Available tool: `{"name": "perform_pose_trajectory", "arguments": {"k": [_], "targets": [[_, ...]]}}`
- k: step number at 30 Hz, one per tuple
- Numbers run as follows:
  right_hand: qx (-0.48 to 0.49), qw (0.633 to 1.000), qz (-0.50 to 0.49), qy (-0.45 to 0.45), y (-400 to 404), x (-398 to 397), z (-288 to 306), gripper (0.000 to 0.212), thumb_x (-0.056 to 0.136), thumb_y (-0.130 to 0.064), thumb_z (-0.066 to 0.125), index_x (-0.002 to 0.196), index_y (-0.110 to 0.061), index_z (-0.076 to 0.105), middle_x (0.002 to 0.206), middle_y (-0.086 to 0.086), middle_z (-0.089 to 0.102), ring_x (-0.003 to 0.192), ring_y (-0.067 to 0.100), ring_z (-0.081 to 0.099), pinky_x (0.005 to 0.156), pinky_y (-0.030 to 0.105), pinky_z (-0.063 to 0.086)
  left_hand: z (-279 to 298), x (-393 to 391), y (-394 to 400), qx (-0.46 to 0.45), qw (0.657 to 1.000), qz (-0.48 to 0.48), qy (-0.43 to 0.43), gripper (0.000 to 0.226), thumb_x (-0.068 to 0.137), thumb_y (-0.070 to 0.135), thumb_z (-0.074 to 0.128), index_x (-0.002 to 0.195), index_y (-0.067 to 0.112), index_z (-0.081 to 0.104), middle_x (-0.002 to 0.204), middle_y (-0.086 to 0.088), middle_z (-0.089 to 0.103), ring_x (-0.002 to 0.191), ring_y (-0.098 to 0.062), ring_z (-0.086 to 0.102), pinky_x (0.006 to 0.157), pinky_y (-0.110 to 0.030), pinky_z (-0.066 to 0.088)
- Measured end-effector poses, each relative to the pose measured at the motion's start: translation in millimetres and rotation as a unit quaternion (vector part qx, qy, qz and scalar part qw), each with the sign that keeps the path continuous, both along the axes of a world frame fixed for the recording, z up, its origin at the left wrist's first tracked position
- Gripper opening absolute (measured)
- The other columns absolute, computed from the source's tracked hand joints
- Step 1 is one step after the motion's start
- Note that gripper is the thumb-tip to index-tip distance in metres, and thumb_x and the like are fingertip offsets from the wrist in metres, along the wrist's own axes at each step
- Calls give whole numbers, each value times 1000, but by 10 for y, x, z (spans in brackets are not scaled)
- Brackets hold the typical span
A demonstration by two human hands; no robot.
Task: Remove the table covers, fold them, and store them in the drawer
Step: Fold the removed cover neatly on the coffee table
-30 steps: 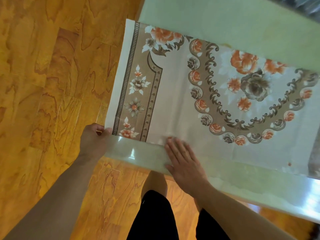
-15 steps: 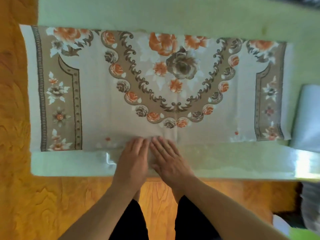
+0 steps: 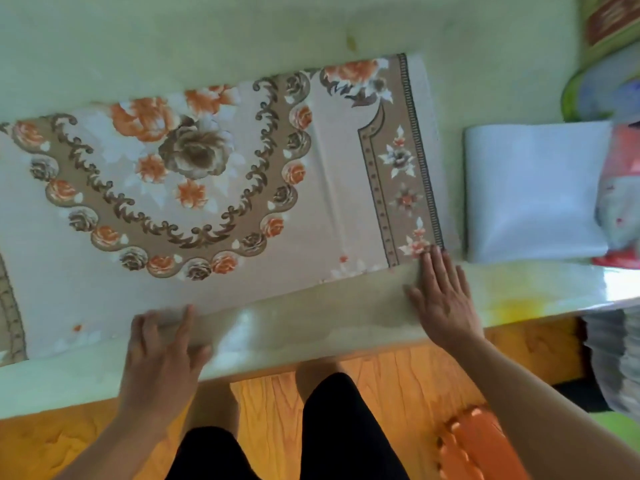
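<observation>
The floral table cover (image 3: 214, 174) lay spread flat on the pale green worktop (image 3: 207, 36), its near edge running along the front. The right hand (image 3: 441, 292) lay flat with fingers straight and slightly spread, pressing the cover's near right corner. The left hand (image 3: 162, 344) rested at the near edge farther left, fingers loosely bent over the blurred edge; whether it gripped the cover I could not tell. A folded white sheet (image 3: 533, 192) sat just beside the cover's right end.
</observation>
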State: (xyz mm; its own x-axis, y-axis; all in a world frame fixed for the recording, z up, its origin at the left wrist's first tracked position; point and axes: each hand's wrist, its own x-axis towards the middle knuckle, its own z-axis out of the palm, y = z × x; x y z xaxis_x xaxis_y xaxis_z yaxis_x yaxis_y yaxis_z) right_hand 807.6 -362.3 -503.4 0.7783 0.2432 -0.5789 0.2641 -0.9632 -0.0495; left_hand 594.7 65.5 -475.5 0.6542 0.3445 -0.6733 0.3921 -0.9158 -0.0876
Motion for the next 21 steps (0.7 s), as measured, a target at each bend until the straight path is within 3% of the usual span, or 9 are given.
{"name": "perform_pose_trajectory", "arguments": {"k": [2,5,7,9,11,13,17,19,21], "targets": [[26,995,-92,-6,41,8,-1,69,106,-55,14,160,-18,-9,166,-3,-18,152,10,-20,126,42,-2,18,119,-59,-1,999,21,34,77,90,62,50,155,25,33,146,-32,32,138,-54,27,112,-65,35],[53,979,-196,-20,172,14,-12,71,105,-57,11,160,-17,-10,167,-4,-18,152,10,-19,125,37,-7,84,318,-130,-7,998,55,6,63,90,49,65,142,17,52,135,-28,47,125,-51,39,101,-62,47],[68,965,-251,-36,318,39,-16,72,105,-56,14,161,-15,-4,168,-2,-12,154,14,-14,125,36,-6,143,477,-161,-31,992,119,18,60,96,54,54,145,20,46,139,-22,45,127,-45,36,104,-57,44],[87,929,-354,-64,498,103,2,71,105,-51,29,159,-10,13,168,5,5,154,22,2,126,39,5,112,591,-185,-25,984,175,22,64,98,57,46,148,18,38,139,-22,42,124,-45,37,104,-55,40],[127,844,-511,-102,678,201,14,66,101,-43,49,154,-9,29,162,10,23,148,30,20,122,44,21,67,700,-237,0,977,212,37,73,96,63,45,150,14,32,136,-26,40,124,-46,38,106,-54,37],[189,722,-657,-110,826,339,48,72,94,-36,65,153,-12,32,156,10,32,142,32,33,117,46,33,-5,796,-297,20,970,233,70,84,94,72,40,148,9,27,135,-26,35,125,-45,34,109,-51,34],[277,519,-801,-112,963,627,62,76,85,-37,77,147,-14,39,143,9,50,123,28,55,102,39,49,-88,849,-332,40,961,258,92,93,94,75,36,147,-1,27,134,-28,27,127,-43,28,113,-48,33],[288,488,-819,-85,974,716,55,65,81,-42,80,131,-11,52,125,5,61,107,25,61,92,38,54,-84,856,-283,47,965,241,95,94,91,78,34,145,2,28,132,-28,30,125,-43,32,109,-46,35],[294,509,-808,-43,970,759,50,42,84,-41,79,101,-8,60,103,2,64,91,22,62,78,35,54,-99,866,-209,48,970,220,95,97,87,84,35,143,5,27,131,-25,35,120,-41,38,103,-43,38]]}}
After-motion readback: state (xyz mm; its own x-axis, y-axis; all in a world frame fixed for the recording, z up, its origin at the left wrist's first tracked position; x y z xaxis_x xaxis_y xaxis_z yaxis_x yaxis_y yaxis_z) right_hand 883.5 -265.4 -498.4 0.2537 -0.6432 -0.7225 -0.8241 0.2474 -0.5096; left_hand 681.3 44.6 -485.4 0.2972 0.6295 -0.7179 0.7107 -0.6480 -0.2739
